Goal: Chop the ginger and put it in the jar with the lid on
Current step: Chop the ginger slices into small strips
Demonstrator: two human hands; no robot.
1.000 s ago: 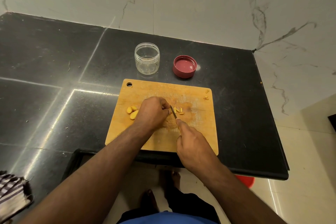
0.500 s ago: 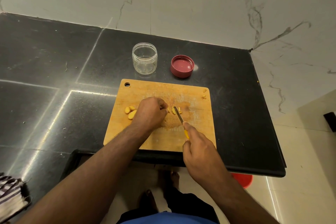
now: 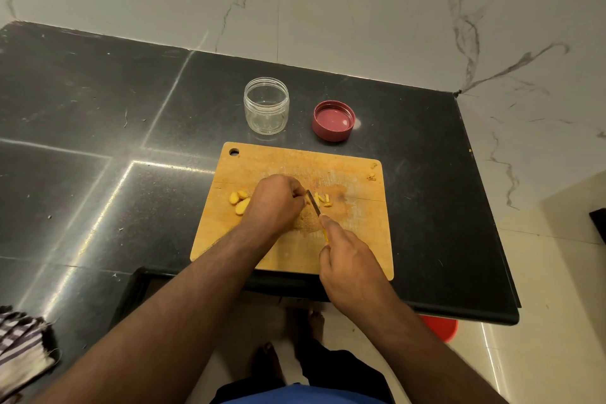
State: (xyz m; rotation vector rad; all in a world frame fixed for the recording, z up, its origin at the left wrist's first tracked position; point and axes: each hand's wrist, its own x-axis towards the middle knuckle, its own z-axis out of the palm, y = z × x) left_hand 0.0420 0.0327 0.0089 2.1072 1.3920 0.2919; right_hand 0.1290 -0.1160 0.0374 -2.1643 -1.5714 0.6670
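Ginger, pale yellow peeled pieces (image 3: 238, 201), sits mid-board on the worn wooden cutting board (image 3: 354, 239), left hand (image 3: 275, 203) curled pinching 1 piece, right hand (image 3: 347, 267) gripping the small yellow-handled knife (image 3: 314, 205): keep fingertips tucked, slice thin.

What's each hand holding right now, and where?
Right hand grips the knife by its yellow handle. Left hand pinches ginger at the blade; the ginger is hidden.

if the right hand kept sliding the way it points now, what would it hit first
The right hand grips the knife, pointing up and left across the cutting board. Going straight on, it would probably first meet the left hand holding the ginger there, though depth is hard to judge.
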